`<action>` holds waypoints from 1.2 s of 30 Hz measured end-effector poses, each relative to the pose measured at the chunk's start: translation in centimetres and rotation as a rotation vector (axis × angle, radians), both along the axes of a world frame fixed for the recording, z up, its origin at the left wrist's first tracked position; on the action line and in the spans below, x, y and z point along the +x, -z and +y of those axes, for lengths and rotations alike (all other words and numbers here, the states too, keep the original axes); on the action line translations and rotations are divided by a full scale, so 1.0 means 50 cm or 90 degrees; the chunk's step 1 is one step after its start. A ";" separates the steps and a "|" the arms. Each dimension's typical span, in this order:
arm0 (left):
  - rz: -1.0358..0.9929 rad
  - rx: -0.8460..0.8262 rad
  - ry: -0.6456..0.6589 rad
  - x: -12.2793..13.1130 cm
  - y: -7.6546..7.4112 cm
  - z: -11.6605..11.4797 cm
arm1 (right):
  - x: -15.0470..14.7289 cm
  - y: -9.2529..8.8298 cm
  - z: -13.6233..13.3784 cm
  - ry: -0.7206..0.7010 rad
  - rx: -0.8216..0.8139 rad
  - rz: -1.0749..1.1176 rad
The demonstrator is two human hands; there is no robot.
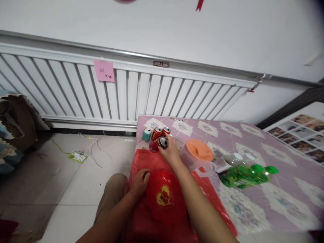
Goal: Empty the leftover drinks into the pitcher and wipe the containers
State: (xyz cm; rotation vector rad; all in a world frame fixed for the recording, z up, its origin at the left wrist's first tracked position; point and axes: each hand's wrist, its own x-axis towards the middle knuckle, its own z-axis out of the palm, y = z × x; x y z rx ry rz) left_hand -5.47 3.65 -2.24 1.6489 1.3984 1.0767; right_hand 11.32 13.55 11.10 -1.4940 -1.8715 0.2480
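Observation:
My right hand (171, 150) is closed round a red drink can (154, 147), which is tilted with its dark-rimmed top facing me. Just behind it stand a teal can (146, 135) and two more red cans, one on the left (157, 134) and one on the right (166, 130). My left hand (139, 184) rests loosely curled at the left edge of a red plastic tray (164, 216) with a gold heart print. Its fingers are slightly apart and nothing shows in them. Red plastic sheeting (145, 157) lies beneath.
Right of my right hand stands a clear tub with an orange lid (199, 151). Beyond it lie green-capped bottles with green labels (243, 176) and white-capped bottles (237, 157). A floral cloth (253, 206) covers the table. Behind is a white radiator (144, 91); cables and a power strip (77, 157) lie on the floor.

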 end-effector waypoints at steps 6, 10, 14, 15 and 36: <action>0.009 -0.001 0.013 -0.008 0.008 0.002 | 0.064 -0.010 -0.173 -0.053 -0.068 0.099; 0.014 0.008 0.014 -0.010 0.010 0.002 | 0.092 0.017 -0.270 -0.055 -0.127 0.102; 0.016 0.020 0.009 -0.010 0.012 0.002 | 0.095 0.053 -0.323 -0.077 -0.161 0.066; 0.016 0.022 0.007 -0.010 0.012 0.002 | 0.093 0.062 -0.330 -0.080 -0.165 0.059; 0.014 0.003 -0.006 -0.007 0.018 0.001 | 0.220 0.080 -0.315 0.326 0.053 0.379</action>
